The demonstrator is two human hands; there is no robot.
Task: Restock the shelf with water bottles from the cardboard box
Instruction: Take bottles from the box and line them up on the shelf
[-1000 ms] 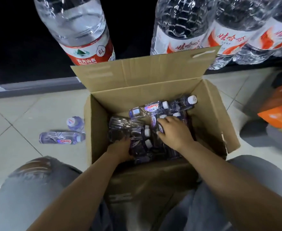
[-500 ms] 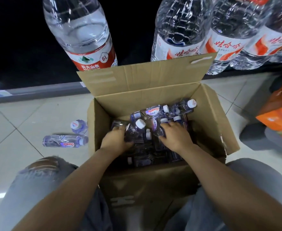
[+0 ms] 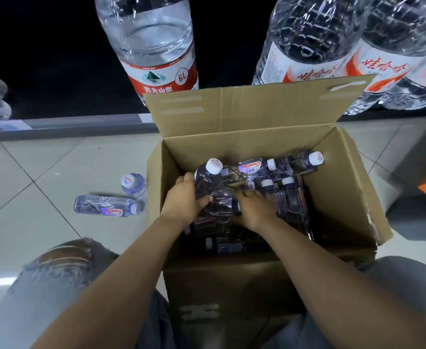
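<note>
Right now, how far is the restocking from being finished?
Early stage. Done: two small bottles are out, one lying and one standing on the floor beside the cardboard box. In hand: the left hand grips a bottle tilted upward; the right hand reaches among the others. Left: many bottles remain in the box; no small bottle is seen on the shelf.

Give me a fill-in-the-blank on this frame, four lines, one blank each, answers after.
1. The left hand grips a small bottle with a ____ cap.
2. Both hands, including the right hand, are inside the ____ box.
3. On the floor tiles left of the box sit ____ small bottles, one of them lying bottle.
4. The standing floor bottle is ____ the box.

Answers: white; cardboard; two; outside
</note>
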